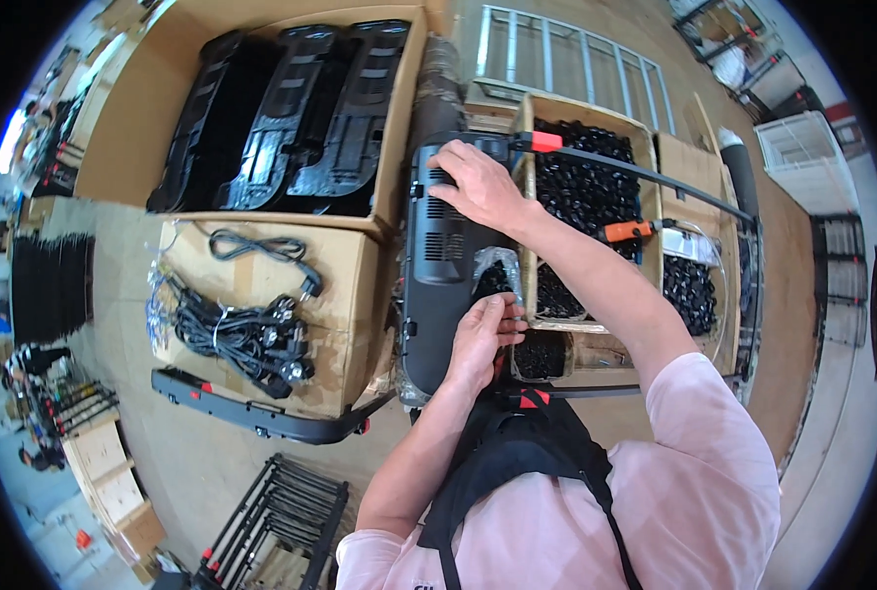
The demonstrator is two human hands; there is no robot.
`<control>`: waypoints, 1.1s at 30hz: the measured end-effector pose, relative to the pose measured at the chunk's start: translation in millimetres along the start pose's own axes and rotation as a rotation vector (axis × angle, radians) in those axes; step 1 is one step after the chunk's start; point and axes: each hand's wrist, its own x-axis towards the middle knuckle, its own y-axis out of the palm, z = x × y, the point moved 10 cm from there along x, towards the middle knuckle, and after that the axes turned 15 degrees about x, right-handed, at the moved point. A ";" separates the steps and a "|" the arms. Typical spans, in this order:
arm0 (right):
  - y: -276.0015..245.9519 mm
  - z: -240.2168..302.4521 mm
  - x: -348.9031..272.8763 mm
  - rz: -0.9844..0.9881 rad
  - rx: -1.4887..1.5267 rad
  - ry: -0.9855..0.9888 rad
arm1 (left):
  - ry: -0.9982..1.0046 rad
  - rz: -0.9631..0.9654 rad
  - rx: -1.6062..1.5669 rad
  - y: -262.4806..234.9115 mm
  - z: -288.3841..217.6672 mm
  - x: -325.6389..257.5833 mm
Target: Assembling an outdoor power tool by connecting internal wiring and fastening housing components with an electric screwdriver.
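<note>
A long black plastic cover with vent slots lies lengthwise before me. My right hand reaches over its far end, palm down. The thumb and fingers are apart and touch the cover near the upper vents; no held thing shows between them. Nearer, my left hand is over the cover's right edge, fingers curled together beside a clear plastic bag of small black parts. Whatever those fingers hold, if anything, is hidden.
At far left, a large carton holds black moulded covers. Bundled black power cords lie on a closed carton. To the right are bins of black parts, an orange power tool and a black frame bar.
</note>
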 end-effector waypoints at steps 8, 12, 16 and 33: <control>-60.2 -87.5 -268.2 0.515 -0.239 0.581 | -0.008 0.041 0.033 46.2 27.5 37.6; -42.5 -107.7 -322.2 0.538 -0.284 0.667 | -0.032 0.021 0.179 73.1 39.4 73.6; -10.9 -125.1 -339.6 0.648 -0.337 0.672 | -0.063 -0.017 0.307 95.5 55.1 118.9; -82.2 -88.3 -308.0 0.205 0.212 0.701 | -0.324 -0.174 -0.127 83.9 146.6 194.8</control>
